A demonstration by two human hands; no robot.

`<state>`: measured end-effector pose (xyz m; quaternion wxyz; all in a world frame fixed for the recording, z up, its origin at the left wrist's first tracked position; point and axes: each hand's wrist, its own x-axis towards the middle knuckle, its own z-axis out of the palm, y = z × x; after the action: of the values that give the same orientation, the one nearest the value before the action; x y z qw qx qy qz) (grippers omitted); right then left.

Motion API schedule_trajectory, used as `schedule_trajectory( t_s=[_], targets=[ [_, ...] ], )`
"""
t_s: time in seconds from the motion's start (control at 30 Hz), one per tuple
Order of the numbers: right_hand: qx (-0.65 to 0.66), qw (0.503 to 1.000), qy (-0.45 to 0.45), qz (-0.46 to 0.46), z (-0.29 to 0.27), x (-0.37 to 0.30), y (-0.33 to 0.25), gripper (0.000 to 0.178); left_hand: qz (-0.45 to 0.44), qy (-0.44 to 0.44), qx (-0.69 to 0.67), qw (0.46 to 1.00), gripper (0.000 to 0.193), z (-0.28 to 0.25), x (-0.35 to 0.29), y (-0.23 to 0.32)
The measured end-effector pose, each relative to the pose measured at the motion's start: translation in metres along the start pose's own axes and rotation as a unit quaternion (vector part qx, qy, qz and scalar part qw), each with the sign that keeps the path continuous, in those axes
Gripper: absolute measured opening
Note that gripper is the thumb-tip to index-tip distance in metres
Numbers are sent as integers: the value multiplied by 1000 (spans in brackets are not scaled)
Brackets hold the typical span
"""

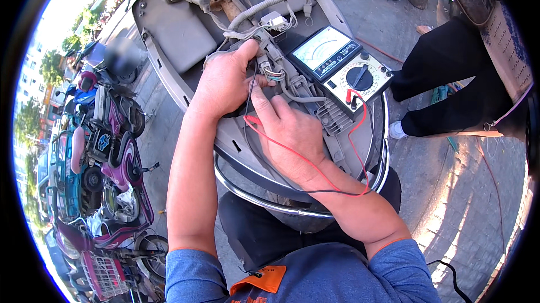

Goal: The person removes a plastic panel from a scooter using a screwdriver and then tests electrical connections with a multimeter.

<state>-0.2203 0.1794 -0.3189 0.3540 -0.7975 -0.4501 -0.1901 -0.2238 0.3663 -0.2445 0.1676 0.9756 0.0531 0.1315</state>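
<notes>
Probing step judged in hand: wire connector (274, 73), just left of the meter (341, 68), was pinched by left hand (224, 82) while right hand (288, 129) clasped the leads (292, 154); steady probe contact judged needed next.

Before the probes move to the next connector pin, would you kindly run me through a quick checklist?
1. Multimeter sits steady on the scooter body: ok.
2. Red lead plugged into the meter: ok.
3. Black lead plugged in: cannot tell.
4. Left hand steadies the wiring connector: ok.
5. Right hand grips the probes: ok; tip contact: cannot tell.
6. Needle reading: cannot tell.
</notes>
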Motion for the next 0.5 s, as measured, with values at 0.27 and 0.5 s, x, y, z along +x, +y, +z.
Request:
schedule_trajectory(
  t_s=[0.27,0.5],
  targets=[
    [77,994,27,76,-10,6,9,48,7,5,-18,1000,46,0,-3,-1],
    [106,990,2,97,-14,8,9,51,89,23,-56,994,54,1,-2,-5]
  ],
)
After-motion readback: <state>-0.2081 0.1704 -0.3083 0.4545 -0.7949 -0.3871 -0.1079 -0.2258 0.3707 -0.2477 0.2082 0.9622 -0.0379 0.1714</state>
